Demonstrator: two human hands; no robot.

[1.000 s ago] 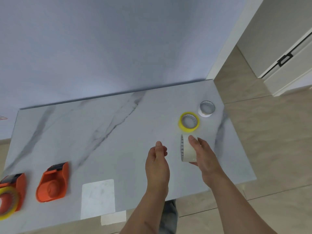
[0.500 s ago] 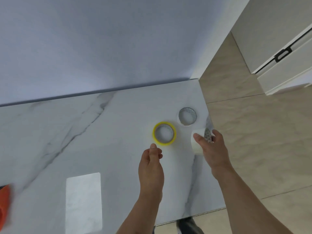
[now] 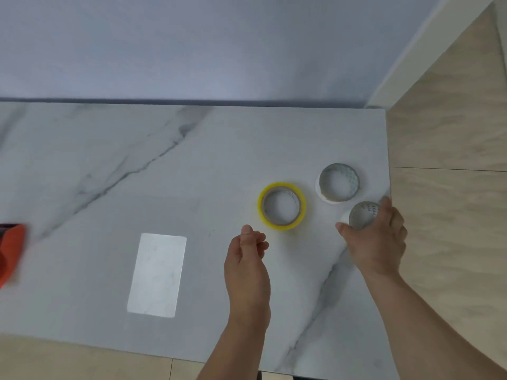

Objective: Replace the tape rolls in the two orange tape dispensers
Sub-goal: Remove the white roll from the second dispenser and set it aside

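Both forearms bare, no sleeves, rings or watch.

One camera only, worn on my head, looking forward and steeply down over the marble table (image 3: 192,165) from its near edge. It sits close: my forearms enter from the bottom of the frame. The wall (image 3: 192,45) fills the top, the floor (image 3: 452,215) runs down the right, and the wide lens cuts an orange tape dispenser (image 3: 11,253) at the left border.
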